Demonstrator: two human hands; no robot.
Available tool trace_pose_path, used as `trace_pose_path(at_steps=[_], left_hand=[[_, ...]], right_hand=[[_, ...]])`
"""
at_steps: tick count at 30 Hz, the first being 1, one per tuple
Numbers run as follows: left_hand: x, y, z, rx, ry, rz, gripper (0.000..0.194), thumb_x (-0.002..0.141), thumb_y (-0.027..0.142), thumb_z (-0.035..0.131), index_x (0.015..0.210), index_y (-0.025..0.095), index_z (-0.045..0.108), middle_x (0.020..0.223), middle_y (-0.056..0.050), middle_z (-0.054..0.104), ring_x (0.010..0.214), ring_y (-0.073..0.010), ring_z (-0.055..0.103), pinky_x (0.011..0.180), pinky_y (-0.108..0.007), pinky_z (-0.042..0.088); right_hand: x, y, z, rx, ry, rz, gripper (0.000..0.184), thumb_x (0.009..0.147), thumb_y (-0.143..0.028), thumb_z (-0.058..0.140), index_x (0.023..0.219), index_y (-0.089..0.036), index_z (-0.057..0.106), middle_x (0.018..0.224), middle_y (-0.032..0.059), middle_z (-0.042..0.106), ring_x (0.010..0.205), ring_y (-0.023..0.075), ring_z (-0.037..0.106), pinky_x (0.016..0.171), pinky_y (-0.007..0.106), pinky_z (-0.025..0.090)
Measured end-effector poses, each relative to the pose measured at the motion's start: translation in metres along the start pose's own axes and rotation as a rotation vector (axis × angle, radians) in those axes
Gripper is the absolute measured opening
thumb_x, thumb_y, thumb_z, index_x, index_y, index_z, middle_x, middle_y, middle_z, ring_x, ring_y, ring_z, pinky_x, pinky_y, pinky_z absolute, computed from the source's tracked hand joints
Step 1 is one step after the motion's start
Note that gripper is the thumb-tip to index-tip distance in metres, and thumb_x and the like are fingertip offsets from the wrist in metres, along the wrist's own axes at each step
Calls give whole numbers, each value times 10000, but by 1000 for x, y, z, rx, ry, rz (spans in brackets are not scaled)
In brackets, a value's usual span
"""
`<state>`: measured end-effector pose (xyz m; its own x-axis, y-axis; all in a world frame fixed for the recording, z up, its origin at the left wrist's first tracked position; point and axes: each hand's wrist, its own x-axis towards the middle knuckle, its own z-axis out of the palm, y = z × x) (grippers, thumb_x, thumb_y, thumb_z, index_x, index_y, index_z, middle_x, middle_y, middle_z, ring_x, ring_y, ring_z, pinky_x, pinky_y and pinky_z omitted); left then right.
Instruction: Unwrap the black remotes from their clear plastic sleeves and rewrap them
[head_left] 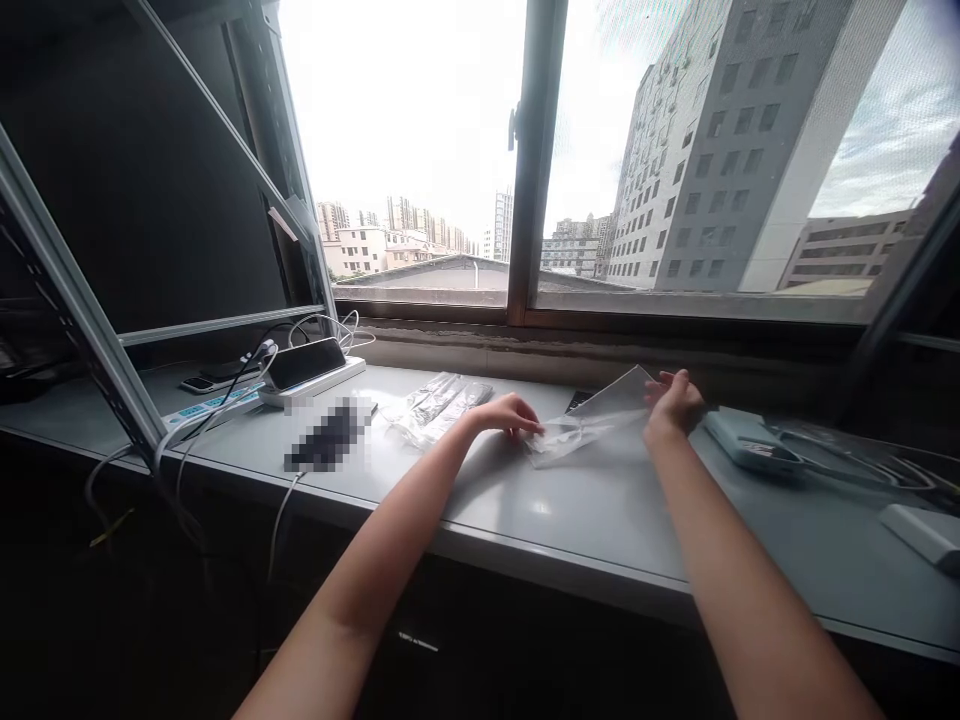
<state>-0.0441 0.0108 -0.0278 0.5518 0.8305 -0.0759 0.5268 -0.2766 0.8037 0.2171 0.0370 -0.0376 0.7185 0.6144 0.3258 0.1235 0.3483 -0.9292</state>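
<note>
A clear plastic bag (581, 432) is stretched between my two hands, just above the white desktop. Its left end is pinched in the fingers of my left hand (510, 413). My right hand (673, 402) grips the opposite end, where a corner of the film sticks up; part of that grip is hidden behind the hand. Left of my left hand lies a pile of crumpled clear plastic packaging (439, 405). Behind the bag, a small dark object (579, 400) is partly covered, and I cannot make out its kind.
A phone (306, 363) leans on a white power strip (319, 380) at the left, among cables. Nearer is a blurred-out dark device (330, 437). To the right are a light blue power bank (752, 440), cables, and a white box (922, 535). Metal shelf posts (82, 290) rise at left.
</note>
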Motion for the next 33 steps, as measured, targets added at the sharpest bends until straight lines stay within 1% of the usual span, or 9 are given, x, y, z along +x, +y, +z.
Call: trace_pose_path(at_steps=[2, 4, 8, 13, 19, 22, 25, 27, 33], left_hand=[[0, 0, 0, -4, 1, -25, 488, 607, 520, 776, 860, 105, 739, 643, -9, 607, 527, -93, 536, 548, -251, 446], [-1, 0, -1, -4, -3, -29, 465, 616, 495, 778, 869, 107, 735, 633, 2, 598, 527, -90, 532, 551, -250, 450], [-2, -1, -3, -15, -17, 0, 392, 616, 431, 800, 826, 109, 723, 657, -17, 635, 568, -100, 559, 561, -245, 460], [-2, -5, -11, -17, 5, -13, 392, 627, 435, 801, 833, 116, 704, 701, -42, 675, 554, -107, 600, 561, -245, 470], [-3, -3, -12, 19, 19, -24, 497, 661, 563, 731, 859, 108, 696, 737, -49, 676, 570, -106, 595, 578, -248, 485], [-1, 0, -6, 51, 103, 23, 566, 713, 645, 630, 905, 118, 702, 800, -59, 684, 623, -108, 595, 576, -231, 473], [3, 0, 5, 80, 169, 117, 545, 689, 619, 671, 909, 121, 706, 805, -62, 693, 651, -114, 598, 581, -225, 462], [5, -1, 9, 32, 150, 132, 520, 652, 576, 728, 882, 111, 709, 751, -61, 690, 604, -111, 592, 576, -237, 468], [2, 0, 0, -140, 158, 34, 423, 554, 446, 839, 764, 103, 708, 710, -53, 695, 539, -94, 597, 550, -233, 460]], right_hand=[[0, 2, 2, 6, 36, 53, 438, 888, -532, 416, 862, -164, 652, 666, 34, 664, 512, 159, 581, 505, 289, 460], [-1, 3, 5, 11, 12, 87, 374, 837, -512, 529, 835, -159, 654, 657, 29, 665, 504, 151, 570, 496, 282, 454], [-3, 6, 6, 20, -21, 74, 263, 752, -419, 659, 795, -159, 660, 653, 17, 666, 564, 153, 597, 539, 274, 480], [-1, 9, 3, 1, 117, 21, 180, 747, -348, 658, 776, -170, 662, 688, 29, 683, 706, 188, 651, 642, 294, 517], [0, 8, 4, 0, 98, -25, 206, 766, -389, 630, 766, -184, 646, 711, 48, 686, 769, 222, 669, 686, 317, 525], [-2, 5, 6, 32, 52, -83, 264, 772, -443, 624, 788, -181, 643, 721, 62, 685, 761, 230, 667, 685, 326, 520], [-5, 0, 10, 67, -20, -138, 317, 769, -481, 625, 813, -168, 650, 724, 69, 685, 725, 219, 654, 666, 329, 513], [-7, -2, 13, 71, -70, -172, 336, 763, -491, 629, 822, -161, 654, 722, 70, 684, 705, 207, 641, 652, 324, 506], [-9, -4, 15, 76, -80, -153, 334, 758, -486, 621, 814, -158, 650, 711, 63, 668, 628, 183, 607, 592, 304, 478]])
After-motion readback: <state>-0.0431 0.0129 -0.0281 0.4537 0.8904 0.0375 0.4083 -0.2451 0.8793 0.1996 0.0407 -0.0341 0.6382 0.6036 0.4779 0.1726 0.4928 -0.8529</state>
